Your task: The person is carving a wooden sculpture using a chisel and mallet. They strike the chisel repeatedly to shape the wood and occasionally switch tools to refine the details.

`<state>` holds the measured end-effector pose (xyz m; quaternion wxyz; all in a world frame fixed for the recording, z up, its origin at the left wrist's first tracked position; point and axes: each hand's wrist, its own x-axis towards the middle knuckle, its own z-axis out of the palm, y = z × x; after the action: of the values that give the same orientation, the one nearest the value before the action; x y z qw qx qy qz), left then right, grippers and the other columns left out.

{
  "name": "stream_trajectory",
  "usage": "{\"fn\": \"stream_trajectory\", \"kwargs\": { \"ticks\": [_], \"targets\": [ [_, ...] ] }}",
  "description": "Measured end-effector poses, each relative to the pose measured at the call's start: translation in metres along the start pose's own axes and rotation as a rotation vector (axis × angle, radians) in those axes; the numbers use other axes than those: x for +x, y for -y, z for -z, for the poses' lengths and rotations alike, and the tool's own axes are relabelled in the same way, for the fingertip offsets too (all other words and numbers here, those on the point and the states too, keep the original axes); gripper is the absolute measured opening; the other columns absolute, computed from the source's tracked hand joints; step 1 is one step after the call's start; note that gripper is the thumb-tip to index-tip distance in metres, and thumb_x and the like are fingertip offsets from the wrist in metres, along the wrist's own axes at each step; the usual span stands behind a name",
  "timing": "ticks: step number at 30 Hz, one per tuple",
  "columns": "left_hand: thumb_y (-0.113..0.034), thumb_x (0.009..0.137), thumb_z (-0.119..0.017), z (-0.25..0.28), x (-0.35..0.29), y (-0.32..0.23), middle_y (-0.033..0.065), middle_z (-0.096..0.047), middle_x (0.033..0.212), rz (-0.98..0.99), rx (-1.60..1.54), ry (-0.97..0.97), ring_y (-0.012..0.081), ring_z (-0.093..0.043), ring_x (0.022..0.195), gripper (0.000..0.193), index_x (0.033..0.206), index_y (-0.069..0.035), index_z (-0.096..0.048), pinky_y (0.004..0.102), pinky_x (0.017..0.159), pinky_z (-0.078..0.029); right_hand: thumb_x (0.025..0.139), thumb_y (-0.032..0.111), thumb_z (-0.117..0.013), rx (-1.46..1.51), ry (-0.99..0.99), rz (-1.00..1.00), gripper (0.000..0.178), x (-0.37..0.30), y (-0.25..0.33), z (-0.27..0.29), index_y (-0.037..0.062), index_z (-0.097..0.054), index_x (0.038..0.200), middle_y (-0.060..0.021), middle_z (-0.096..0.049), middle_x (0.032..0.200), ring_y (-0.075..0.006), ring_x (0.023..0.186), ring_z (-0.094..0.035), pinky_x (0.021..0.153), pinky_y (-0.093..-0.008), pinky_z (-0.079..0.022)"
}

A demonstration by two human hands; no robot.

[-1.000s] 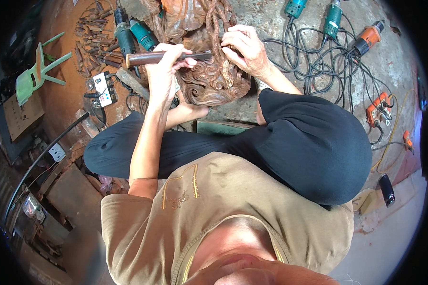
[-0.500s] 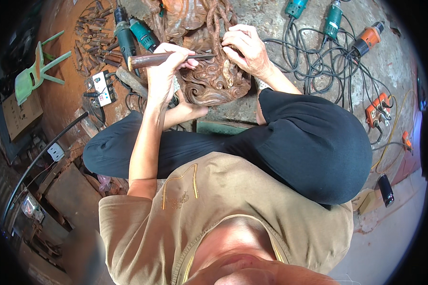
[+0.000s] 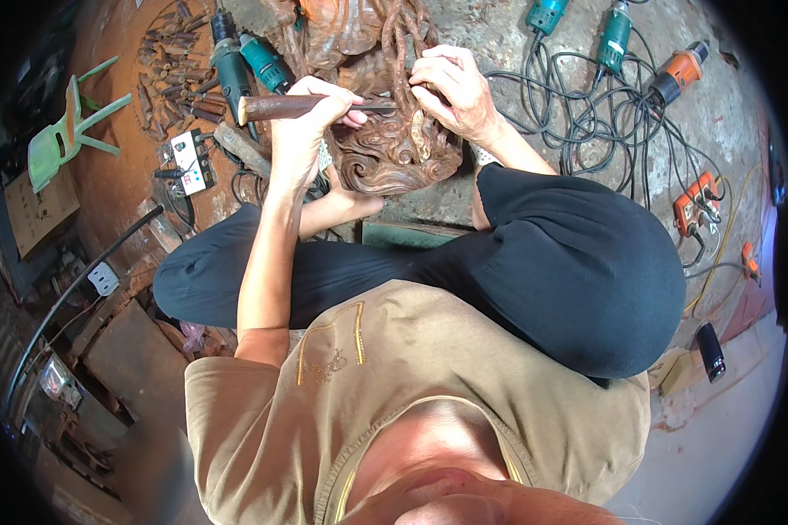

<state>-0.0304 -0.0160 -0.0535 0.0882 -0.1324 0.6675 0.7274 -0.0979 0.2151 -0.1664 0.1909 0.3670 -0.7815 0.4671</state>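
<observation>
A dark brown wood carving [image 3: 385, 166] with deep swirling curls lies in front of my crossed legs. My left hand [image 3: 302, 131] is closed around a carving chisel [image 3: 276, 108] with a thick wooden handle. Its thin blade runs rightward onto the carving, beside a twisted upright stem. Exactly where the tip meets the wood is hard to make out. My right hand [image 3: 455, 94] is curled against the carving's right side, thumb and fingers bent round the stem near the blade's end.
Many wooden-handled chisels [image 3: 171, 83] lie on the orange-brown surface at upper left, beside green power tools [image 3: 229, 66] and a white control box [image 3: 190, 164]. Tangled black cables [image 3: 578, 114] link more power tools [image 3: 615, 39] at right. A green plastic chair [image 3: 57, 144] lies far left.
The chisel has tilted slightly: its handle end is a little higher and its blade a little lower. My right hand stays in the same place on the carving.
</observation>
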Motion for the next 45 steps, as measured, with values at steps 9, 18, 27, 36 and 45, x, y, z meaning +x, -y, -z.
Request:
{"fn": "stream_trajectory", "kwargs": {
  "ticks": [9,18,27,36,45],
  "targets": [
    [-0.006,0.092,-0.071,0.018,0.004,-0.013,0.0160,-0.074,0.087,-0.037,0.051,-0.070,0.0200,-0.073,0.073,0.012,0.095,0.005,-0.067,0.0301,0.068,-0.058,0.082,0.012,-0.079,0.019,0.009,-0.012,0.017,0.002,0.001,0.002,0.0097,-0.069,0.095,-0.0013,-0.070,0.100,-0.0285,0.110,-0.062,0.092,-0.0382,-0.053],
    [-0.007,0.093,-0.071,0.025,0.005,-0.006,0.0170,-0.073,0.092,-0.051,0.031,-0.071,0.0215,-0.073,0.076,0.012,0.095,0.004,-0.067,0.0311,0.071,-0.059,0.083,0.010,-0.077,0.031,0.056,-0.024,0.015,0.007,0.002,0.007,0.0090,-0.071,0.096,-0.0023,-0.071,0.102,-0.0279,0.109,-0.063,0.092,-0.0394,-0.052],
    [-0.008,0.094,-0.072,0.025,-0.005,0.001,0.0158,-0.073,0.090,-0.036,-0.094,-0.162,0.0193,-0.073,0.074,0.011,0.092,0.001,-0.066,0.0285,0.068,-0.060,0.085,0.016,-0.076,-0.040,0.122,0.165,0.014,0.031,0.012,0.002,0.0140,-0.072,0.099,0.0016,-0.070,0.110,-0.0214,0.122,-0.058,0.103,-0.0415,-0.042],
    [-0.012,0.094,-0.074,0.017,-0.025,0.011,0.0125,-0.072,0.091,-0.054,-0.188,-0.284,0.0183,-0.072,0.076,0.013,0.095,-0.001,-0.067,0.0285,0.070,-0.058,0.089,0.019,-0.074,-0.037,0.299,0.242,0.012,0.036,0.014,-0.006,0.0157,-0.072,0.101,0.0032,-0.070,0.111,-0.0157,0.125,-0.059,0.109,-0.0485,-0.033],
    [0.000,0.085,-0.080,0.005,-0.025,0.036,0.0074,-0.072,0.089,-0.200,0.030,-0.313,0.0147,-0.069,0.079,0.017,0.097,0.001,-0.069,0.0263,0.074,-0.057,0.094,0.022,-0.069,-0.023,0.454,0.204,0.019,0.041,0.011,-0.003,0.0175,-0.072,0.112,-0.0017,-0.068,0.118,-0.0194,0.129,-0.056,0.113,-0.0543,-0.029]
  ]
}}
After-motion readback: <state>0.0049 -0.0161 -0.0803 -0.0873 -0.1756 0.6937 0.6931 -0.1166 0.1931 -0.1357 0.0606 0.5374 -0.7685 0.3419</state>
